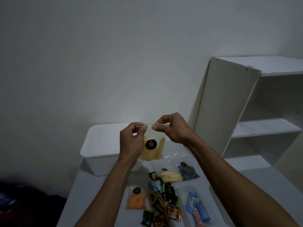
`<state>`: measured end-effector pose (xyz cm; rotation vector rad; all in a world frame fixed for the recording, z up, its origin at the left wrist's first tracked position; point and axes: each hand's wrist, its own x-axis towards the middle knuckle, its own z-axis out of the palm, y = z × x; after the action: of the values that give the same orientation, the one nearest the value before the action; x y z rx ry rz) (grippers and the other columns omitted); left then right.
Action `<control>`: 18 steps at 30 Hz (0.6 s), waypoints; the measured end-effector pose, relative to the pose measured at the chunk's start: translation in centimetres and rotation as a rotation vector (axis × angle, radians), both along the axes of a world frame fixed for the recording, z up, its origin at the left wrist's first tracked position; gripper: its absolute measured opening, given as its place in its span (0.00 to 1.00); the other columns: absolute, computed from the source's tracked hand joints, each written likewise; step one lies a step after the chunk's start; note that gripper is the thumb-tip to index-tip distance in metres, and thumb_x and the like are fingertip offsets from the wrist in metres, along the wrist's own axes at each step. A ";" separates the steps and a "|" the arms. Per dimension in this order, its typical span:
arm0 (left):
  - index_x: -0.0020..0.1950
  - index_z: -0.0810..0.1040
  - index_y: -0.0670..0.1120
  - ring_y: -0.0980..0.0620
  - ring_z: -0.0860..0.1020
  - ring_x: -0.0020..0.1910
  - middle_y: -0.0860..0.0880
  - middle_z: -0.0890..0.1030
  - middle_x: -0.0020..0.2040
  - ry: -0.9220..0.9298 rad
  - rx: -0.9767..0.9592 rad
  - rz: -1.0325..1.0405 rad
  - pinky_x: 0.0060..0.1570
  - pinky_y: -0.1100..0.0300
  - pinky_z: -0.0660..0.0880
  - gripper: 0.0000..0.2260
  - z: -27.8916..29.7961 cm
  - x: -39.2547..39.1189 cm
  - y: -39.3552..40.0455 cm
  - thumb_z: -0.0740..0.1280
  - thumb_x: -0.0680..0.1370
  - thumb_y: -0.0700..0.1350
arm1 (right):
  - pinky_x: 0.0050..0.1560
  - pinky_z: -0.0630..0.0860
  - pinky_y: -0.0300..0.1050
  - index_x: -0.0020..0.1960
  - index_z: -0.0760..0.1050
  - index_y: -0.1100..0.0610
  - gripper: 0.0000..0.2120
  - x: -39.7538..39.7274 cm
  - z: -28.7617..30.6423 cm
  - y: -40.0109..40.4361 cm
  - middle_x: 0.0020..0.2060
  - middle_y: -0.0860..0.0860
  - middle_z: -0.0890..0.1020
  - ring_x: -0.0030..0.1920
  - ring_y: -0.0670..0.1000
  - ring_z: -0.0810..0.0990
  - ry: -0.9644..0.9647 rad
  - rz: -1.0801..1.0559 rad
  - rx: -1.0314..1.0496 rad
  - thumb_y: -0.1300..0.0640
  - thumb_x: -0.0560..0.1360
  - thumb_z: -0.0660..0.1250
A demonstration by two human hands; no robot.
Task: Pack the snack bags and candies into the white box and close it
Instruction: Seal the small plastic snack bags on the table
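Note:
I hold a clear snack bag of yellow sticks (153, 151) with a round black label up in the air. My left hand (132, 141) pinches its top left corner and my right hand (172, 128) pinches its top right edge. Behind and below the bag stands the white box (98, 154), open, at the table's far left. On the table lie an orange snack bag (135, 200), a pale yellow snack bag (170, 176), a dark snack bag (188, 172), a blue candy (155, 185) and several dark and brown candy sachets (165, 205).
A clear tray with blue and red wrapped bars (197, 208) sits at the right front of the grey table (91, 194). A white shelf unit (246, 112) stands at the right against the wall. Dark cloth (24, 203) lies at lower left.

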<state>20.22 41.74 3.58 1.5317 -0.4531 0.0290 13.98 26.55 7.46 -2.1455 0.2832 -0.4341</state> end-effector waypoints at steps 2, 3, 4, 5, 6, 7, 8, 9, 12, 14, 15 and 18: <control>0.44 0.81 0.50 0.60 0.79 0.43 0.53 0.82 0.43 0.010 -0.006 -0.005 0.44 0.64 0.73 0.04 0.0 -0.2 -0.1 0.69 0.78 0.43 | 0.51 0.79 0.45 0.43 0.84 0.55 0.08 -0.3 0.0 0.0 0.42 0.47 0.86 0.48 0.44 0.83 -0.007 -0.017 0.023 0.49 0.71 0.76; 0.44 0.82 0.50 0.59 0.79 0.44 0.53 0.82 0.43 0.013 -0.008 -0.006 0.44 0.64 0.73 0.03 0.0 -0.2 -0.1 0.70 0.78 0.43 | 0.50 0.78 0.42 0.44 0.84 0.55 0.09 -0.5 0.0 0.0 0.43 0.47 0.86 0.48 0.43 0.83 -0.015 -0.022 0.057 0.49 0.71 0.76; 0.44 0.82 0.49 0.59 0.79 0.44 0.53 0.83 0.43 0.018 -0.012 -0.008 0.44 0.64 0.73 0.03 0.1 -0.1 -0.2 0.70 0.77 0.43 | 0.48 0.76 0.39 0.44 0.85 0.55 0.10 -0.8 0.0 0.0 0.43 0.47 0.86 0.48 0.42 0.83 -0.022 -0.023 0.103 0.49 0.70 0.76; 0.44 0.82 0.49 0.58 0.79 0.44 0.53 0.83 0.43 0.025 -0.018 -0.012 0.44 0.63 0.73 0.03 0.2 -0.1 -0.2 0.70 0.77 0.43 | 0.46 0.74 0.36 0.44 0.85 0.55 0.10 -1.0 -0.1 -0.1 0.43 0.46 0.86 0.48 0.40 0.82 -0.028 -0.026 0.149 0.49 0.70 0.77; 0.43 0.82 0.50 0.58 0.79 0.44 0.53 0.83 0.42 0.033 -0.021 -0.018 0.44 0.63 0.73 0.04 0.3 0.0 -0.2 0.70 0.77 0.43 | 0.45 0.73 0.35 0.44 0.85 0.55 0.09 -1.2 -0.1 -0.1 0.42 0.46 0.86 0.48 0.40 0.82 -0.032 -0.033 0.184 0.50 0.70 0.77; 0.43 0.82 0.50 0.57 0.79 0.44 0.52 0.83 0.42 0.039 -0.021 -0.023 0.45 0.63 0.73 0.04 0.3 0.0 -0.3 0.70 0.77 0.43 | 0.45 0.73 0.35 0.43 0.85 0.55 0.09 -1.3 -0.1 -0.3 0.41 0.46 0.86 0.47 0.40 0.82 -0.035 -0.043 0.199 0.50 0.70 0.77; 0.43 0.82 0.50 0.57 0.79 0.44 0.52 0.83 0.42 0.045 -0.020 -0.027 0.45 0.62 0.74 0.04 0.2 -0.1 -0.4 0.70 0.77 0.43 | 0.45 0.73 0.36 0.43 0.84 0.56 0.09 -1.4 -0.1 -0.4 0.41 0.46 0.86 0.47 0.40 0.82 -0.037 -0.054 0.204 0.50 0.70 0.77; 0.43 0.82 0.51 0.56 0.80 0.44 0.52 0.83 0.43 0.052 -0.024 -0.029 0.46 0.61 0.75 0.04 0.2 -0.1 -0.5 0.70 0.77 0.43 | 0.45 0.73 0.36 0.42 0.84 0.56 0.09 -1.4 -0.2 -0.4 0.40 0.46 0.86 0.47 0.40 0.82 -0.039 -0.065 0.210 0.50 0.69 0.77; 0.43 0.82 0.51 0.55 0.80 0.45 0.50 0.83 0.43 0.080 -0.040 -0.038 0.49 0.58 0.76 0.05 0.0 0.0 -0.7 0.71 0.77 0.43 | 0.42 0.72 0.34 0.42 0.84 0.61 0.12 -1.7 -0.3 -0.6 0.37 0.47 0.86 0.40 0.37 0.83 -0.055 -0.080 0.295 0.53 0.68 0.79; 0.42 0.82 0.52 0.54 0.80 0.46 0.50 0.83 0.43 0.076 -0.031 -0.047 0.50 0.57 0.77 0.05 0.0 0.0 -0.7 0.71 0.77 0.43 | 0.45 0.73 0.37 0.39 0.83 0.61 0.11 -1.9 -0.6 -0.9 0.36 0.47 0.86 0.40 0.38 0.83 -0.070 -0.083 0.340 0.54 0.67 0.79; 0.42 0.82 0.52 0.54 0.80 0.45 0.51 0.83 0.43 0.074 -0.028 -0.050 0.50 0.57 0.77 0.05 0.0 -0.1 -0.8 0.71 0.77 0.43 | 0.48 0.74 0.39 0.38 0.82 0.60 0.10 -2.0 -0.7 -1.0 0.37 0.48 0.87 0.42 0.40 0.84 -0.076 -0.085 0.336 0.54 0.67 0.79; 0.42 0.82 0.52 0.55 0.79 0.44 0.50 0.83 0.43 0.093 -0.044 -0.052 0.49 0.57 0.77 0.05 -0.1 -0.3 -0.9 0.71 0.77 0.43 | 0.48 0.75 0.40 0.36 0.82 0.57 0.08 -2.1 -1.0 -1.1 0.38 0.50 0.87 0.43 0.43 0.85 -0.097 -0.098 0.347 0.54 0.67 0.79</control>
<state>19.91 40.81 3.50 1.4713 -0.4150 -0.0720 11.87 25.45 6.44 -1.7724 0.3809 -0.5048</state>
